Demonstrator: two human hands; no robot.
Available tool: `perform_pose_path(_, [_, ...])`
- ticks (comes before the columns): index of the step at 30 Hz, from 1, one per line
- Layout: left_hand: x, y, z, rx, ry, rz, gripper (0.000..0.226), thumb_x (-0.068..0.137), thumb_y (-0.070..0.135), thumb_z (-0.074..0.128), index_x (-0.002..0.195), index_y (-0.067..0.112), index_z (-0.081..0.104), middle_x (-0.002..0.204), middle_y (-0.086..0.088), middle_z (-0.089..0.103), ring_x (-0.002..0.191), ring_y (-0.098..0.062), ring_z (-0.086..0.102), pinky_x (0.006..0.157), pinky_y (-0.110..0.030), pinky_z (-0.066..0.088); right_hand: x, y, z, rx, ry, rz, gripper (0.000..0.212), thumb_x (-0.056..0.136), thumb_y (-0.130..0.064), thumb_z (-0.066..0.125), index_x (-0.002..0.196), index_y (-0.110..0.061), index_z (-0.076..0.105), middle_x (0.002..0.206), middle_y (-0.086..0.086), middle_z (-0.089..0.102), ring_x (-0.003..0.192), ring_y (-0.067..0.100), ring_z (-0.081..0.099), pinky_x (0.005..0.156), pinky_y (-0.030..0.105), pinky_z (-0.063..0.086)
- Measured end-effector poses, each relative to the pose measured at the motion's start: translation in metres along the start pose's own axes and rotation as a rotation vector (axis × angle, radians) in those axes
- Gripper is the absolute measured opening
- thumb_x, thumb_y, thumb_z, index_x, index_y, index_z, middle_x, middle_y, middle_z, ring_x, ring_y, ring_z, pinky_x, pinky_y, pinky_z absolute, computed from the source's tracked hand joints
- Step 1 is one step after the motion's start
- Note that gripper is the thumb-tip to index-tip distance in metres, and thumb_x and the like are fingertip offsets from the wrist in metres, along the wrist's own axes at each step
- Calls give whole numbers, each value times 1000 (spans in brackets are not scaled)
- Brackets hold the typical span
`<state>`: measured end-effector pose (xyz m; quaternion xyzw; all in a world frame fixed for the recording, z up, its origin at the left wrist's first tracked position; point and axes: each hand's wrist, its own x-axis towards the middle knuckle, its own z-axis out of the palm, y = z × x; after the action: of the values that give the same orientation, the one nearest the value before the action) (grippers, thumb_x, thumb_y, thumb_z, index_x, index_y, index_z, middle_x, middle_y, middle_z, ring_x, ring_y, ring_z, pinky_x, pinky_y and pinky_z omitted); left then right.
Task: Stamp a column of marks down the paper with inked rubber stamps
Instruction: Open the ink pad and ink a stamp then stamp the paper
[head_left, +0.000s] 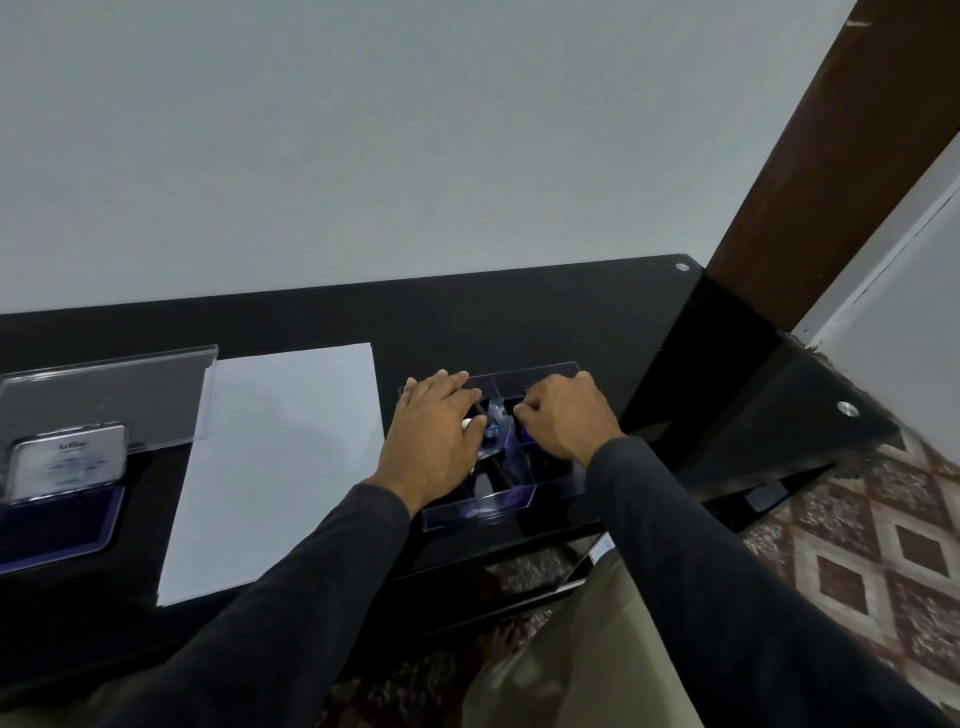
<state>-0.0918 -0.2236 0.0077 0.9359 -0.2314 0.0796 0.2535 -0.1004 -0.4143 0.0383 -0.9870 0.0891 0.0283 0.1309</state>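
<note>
My dark sleeves (727, 597) fill the bottom of the frame, both forearms reaching up toward the middle. There my two hands are down in a clear plastic compartment tray (524, 496) that sits on the black glass table (519, 312), just right of centre. My left hand (434, 444) lies flat over the tray's left compartment, fingers fairly straight and spread toward its far wall; a pale, rounded stamp knob (471, 423) shows just by my thumb, but I cannot tell whether I hold it or only touch it. My right hand (563, 418) is curled over the right compartment, knuckles up, fingertips tucked under as if picking at something small; what they close on is hidden.

The stamps (493, 467) are dark shapes in the tray, partly under my palms, so I judge I am choosing one, not yet inking.

The white paper (280, 467) lies left of the tray, just beside it, unmarked as far as I can see. At the left edge of the frame the ink pad (57, 525) sits open, its lid (70, 460) tipped up, with a clear flat lid or cover (104, 400) behind it. Paper between pad and tray keeps ink, sheet and stamps within easy reach.
</note>
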Motion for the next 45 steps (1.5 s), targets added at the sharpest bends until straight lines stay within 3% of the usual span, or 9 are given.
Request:
perform_pose_path(3, [0,-1,2,4,6,6,42,102,38,50,141,23,57,157,2,42,149,-18,29,124,-42,7,3,-4,-7,-66,-123,-25,36,96,-53,39,100,-37,71,118,2,66,123,30,41,92,42,39])
perform_pose_path(6, [0,-2,3,3,12,6,42,102,38,50,140,23,57,157,3,42,149,-18,28,124,-41,7,3,-7,-14,-108,-222,-52,39,99,-55,34,116,-40,66,127,-3,62,129,31,40,98,47,33])
perform_pose_path(11, [0,-3,4,-9,20,5,41,101,38,51,139,22,58,155,2,44,148,-19,31,125,-43,9,1,-9,-15,-105,-211,-58,39,99,-51,33,112,-38,67,124,-4,64,126,29,43,99,48,30])
perform_pose_path(16, [0,-2,4,2,25,8,41,102,38,50,139,22,58,155,2,44,148,-19,30,125,-42,8,-3,-6,-12,3,-80,-70,23,95,-46,46,99,-36,67,105,-11,67,108,19,55,91,44,33])
perform_pose_path(19, [0,-2,4,-2,23,6,42,102,38,50,140,22,57,156,2,43,148,-19,30,124,-42,8,-4,-5,-8,58,12,-71,14,90,-48,57,99,-37,58,104,-9,60,99,17,55,88,42,39])
perform_pose_path(24, [-1,-1,3,3,16,1,42,102,38,50,140,22,56,157,2,42,149,-19,29,125,-43,8,-10,-8,-6,103,142,-115,20,93,-31,61,112,-28,55,109,1,53,97,22,54,87,44,49])
perform_pose_path(30, [-1,0,2,3,10,1,42,102,38,50,140,22,56,157,1,42,149,-19,29,125,-43,9,-12,-11,-2,191,258,-110,25,92,-11,62,116,-16,64,111,7,53,90,16,51,75,26,46])
perform_pose_path(36, [-1,1,1,3,4,-2,42,102,38,51,140,22,57,157,1,42,149,-20,29,125,-45,10,-17,-14,2,156,257,-113,30,94,-11,59,124,-15,63,118,7,54,105,21,54,81,21,39])
perform_pose_path(45, [0,1,-2,-6,-27,-4,42,102,38,51,142,23,54,159,0,39,150,-19,26,125,-42,7,-19,-20,-1,161,284,-96,27,93,-11,61,120,-13,65,116,8,54,102,20,55,78,22,41])
